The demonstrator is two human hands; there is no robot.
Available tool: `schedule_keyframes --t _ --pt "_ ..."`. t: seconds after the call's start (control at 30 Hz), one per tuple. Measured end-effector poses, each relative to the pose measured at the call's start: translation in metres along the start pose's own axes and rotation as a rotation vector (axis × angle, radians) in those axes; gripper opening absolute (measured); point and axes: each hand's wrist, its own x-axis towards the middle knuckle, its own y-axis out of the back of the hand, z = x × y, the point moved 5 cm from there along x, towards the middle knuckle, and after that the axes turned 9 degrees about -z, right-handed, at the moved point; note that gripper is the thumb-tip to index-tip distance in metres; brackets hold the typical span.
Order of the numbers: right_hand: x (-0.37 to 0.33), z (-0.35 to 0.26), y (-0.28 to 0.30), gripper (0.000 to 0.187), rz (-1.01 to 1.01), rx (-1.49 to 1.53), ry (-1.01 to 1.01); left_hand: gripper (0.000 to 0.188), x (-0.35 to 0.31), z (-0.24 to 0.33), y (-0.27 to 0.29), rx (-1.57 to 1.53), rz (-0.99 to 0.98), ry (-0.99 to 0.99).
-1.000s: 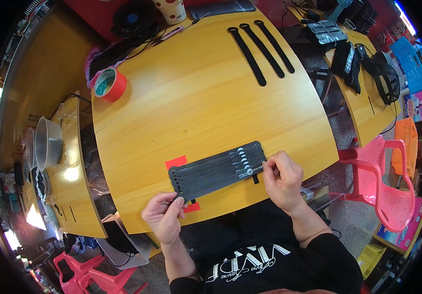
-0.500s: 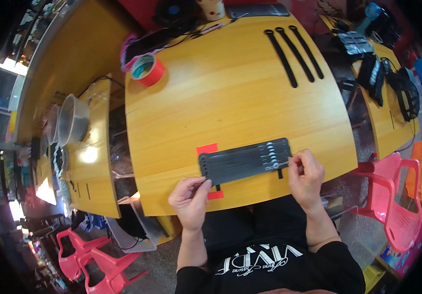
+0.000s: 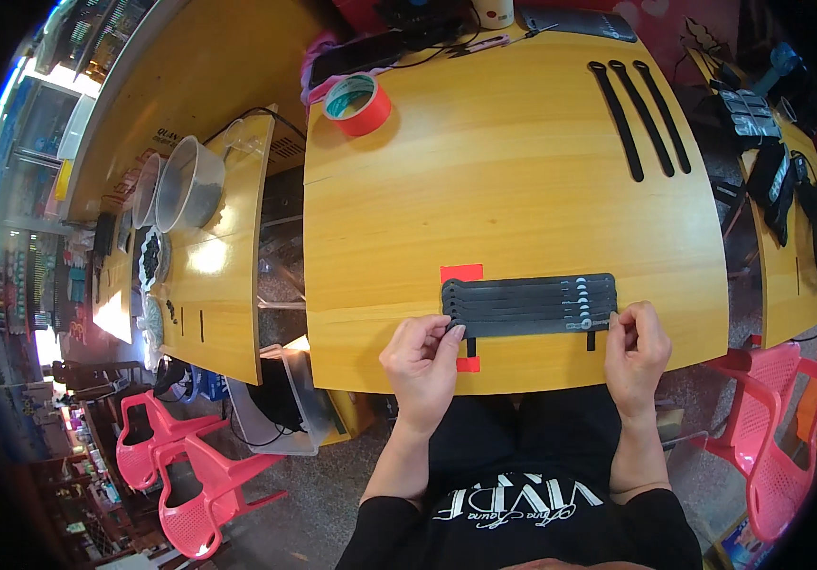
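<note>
A set of flat black straps [image 3: 513, 306] lies side by side on a dark card with white marks near its right end, close to the table's front edge. My left hand [image 3: 423, 359] is closed, thumb and forefinger pinching the set's lower left corner. At the lower right corner my right hand [image 3: 638, 353] is also closed in a pinch on its edge. Red tape pieces [image 3: 461, 273] stick to the table above and below the left end. Two short black tabs show below the set, one being a tab [image 3: 591, 341] near its right end.
Three loose black straps [image 3: 638, 119] lie at the far right of the wooden table [image 3: 513, 209]. A red tape roll [image 3: 358, 104] stands at the far left. Pink chairs [image 3: 760, 418] flank the table. Clear tubs [image 3: 190, 185] sit on the left side table.
The strap set has turned from a tilt, right end raised, to nearly level with the table's front edge. Both hands stay at its lower corners. The whole view has shifted.
</note>
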Motion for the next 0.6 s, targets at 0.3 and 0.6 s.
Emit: schedule_keyframes --t 0.3,0.6 --pt "-0.0006 0.0001 0.0004 0.017 0.003 -0.004 0.014 0.015 -0.0014 -0.0044 -0.0015 -0.023 -0.006 0.026" --pt "0.0010 -0.0004 0.0013 0.018 -0.004 -0.016 0.004 0.012 0.0018 0.0039 -0.0010 0.055 -0.030 -0.021"
